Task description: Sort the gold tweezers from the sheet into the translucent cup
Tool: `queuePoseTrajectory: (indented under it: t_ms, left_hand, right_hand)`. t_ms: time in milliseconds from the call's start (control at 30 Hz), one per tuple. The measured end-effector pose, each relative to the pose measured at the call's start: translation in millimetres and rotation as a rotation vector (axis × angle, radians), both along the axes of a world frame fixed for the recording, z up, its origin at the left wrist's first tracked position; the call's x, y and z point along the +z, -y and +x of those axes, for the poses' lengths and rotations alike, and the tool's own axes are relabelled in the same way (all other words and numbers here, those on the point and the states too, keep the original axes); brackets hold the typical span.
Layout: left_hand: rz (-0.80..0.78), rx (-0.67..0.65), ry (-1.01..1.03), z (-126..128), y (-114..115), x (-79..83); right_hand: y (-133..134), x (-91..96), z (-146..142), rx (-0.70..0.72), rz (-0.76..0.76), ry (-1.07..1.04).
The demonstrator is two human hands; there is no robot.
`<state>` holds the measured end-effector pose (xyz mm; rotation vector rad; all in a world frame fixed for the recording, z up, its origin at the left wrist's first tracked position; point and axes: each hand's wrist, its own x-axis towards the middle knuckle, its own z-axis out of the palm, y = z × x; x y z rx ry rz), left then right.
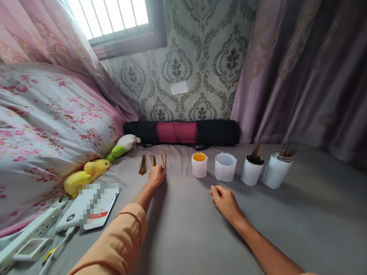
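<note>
My left hand (157, 175) is closed at the lower ends of the thin brown sticks (164, 161) on the grey sheet, its fingertips on them. Just behind it lies a second small group of sticks (153, 159), partly covered by the hand. A thicker bundle of sticks (142, 164) lies to its left. My right hand (225, 202) rests with curled fingers in front of the cups; whatever it may hold is hidden. Nearest to it are a white-wrapped cup with an orange inside (199, 168) and a translucent whitish cup (225, 168).
Two white-wrapped containers, a dark-rimmed can (251, 173) and a jar (276, 172), hold upright sticks at right. A black and maroon roll bag (177, 133) lies along the wall. At left are plush toys (79, 179), a power strip (33, 231) and a white charging device (72, 215).
</note>
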<state>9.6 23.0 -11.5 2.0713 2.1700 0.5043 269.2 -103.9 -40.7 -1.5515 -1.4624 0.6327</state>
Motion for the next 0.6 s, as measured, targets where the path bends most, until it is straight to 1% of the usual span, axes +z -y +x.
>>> queuePoseTrajectory:
  t_ms: [233, 367, 600]
  left_hand:
    - [-0.017, 0.023, 0.036, -0.2, -2.7, -0.3]
    - [-0.028, 0.037, 0.064, -0.2, -2.1, 2.3]
    - [-0.019, 0.063, 0.118, 1.7, -1.8, 8.3]
  right_hand:
    - [0.6, -0.6, 0.2, 0.002, 0.023, -0.008]
    - [1.2, 0.4, 0.2, -0.002, 0.005, 0.008]
    - [1.2, 0.5, 0.3, -0.004, 0.018, 0.015]
